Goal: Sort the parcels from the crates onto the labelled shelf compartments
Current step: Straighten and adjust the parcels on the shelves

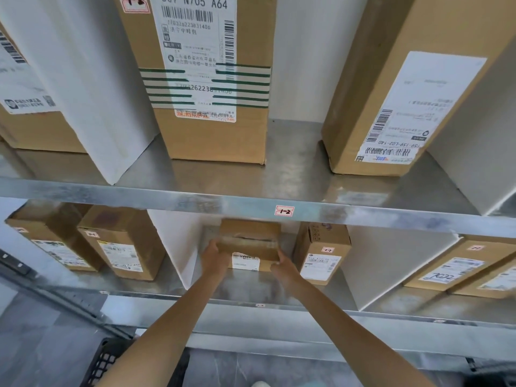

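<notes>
Broadly, the steel shelf rack fills the view, and its upper front rail carries the red-edged 1-2 tag, from which everything below is placed. Above and left of the tag stands the tall green-striped carton. Above and right of it leans a second carton, and bare steel shows between the two directly over the tag. A white divider drops below and left of the tag and walls that side of the lower compartment. Beyond it, further left, sit two brown boxes. Below and right of the tag stands the 2-2 box.

Straight beneath the tag is the small parcel, its top edge just under the rail, a strip of open shelf between it and the divider and a narrower gap to the 2-2 box. Bare shelf lies in front of it.

The left hand grips its left side, fingers curled against the cardboard. The right hand clasps the right front corner, though blur hides the fingertips. Far below and left of the tag, a black crate shows at the frame's edge.
</notes>
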